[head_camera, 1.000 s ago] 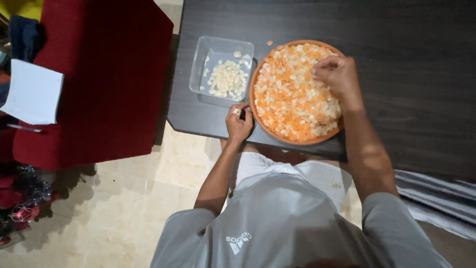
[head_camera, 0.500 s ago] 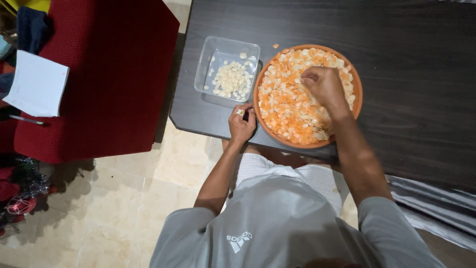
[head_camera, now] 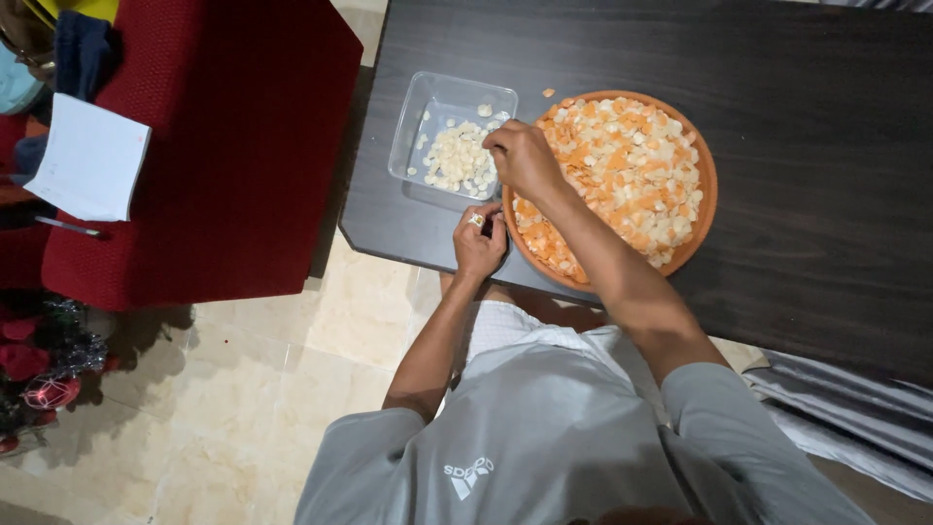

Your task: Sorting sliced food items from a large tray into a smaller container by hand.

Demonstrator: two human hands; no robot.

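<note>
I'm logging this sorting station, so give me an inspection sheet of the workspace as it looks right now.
Surface: dark wooden table.
Job's things: round orange bowl of pale and orange pieces; clear tub holding pale pieces.
Clutter: one loose piece on the table beside the bowl.
Hands: right hand closed at the tub's edge; left hand at the bowl's rim.
Cables: nothing seen.
Surroundings: red sofa, white paper, tiled floor.

No pkgs, labels, signs or screens, only white logo (head_camera: 467,474) on grey shirt back
</note>
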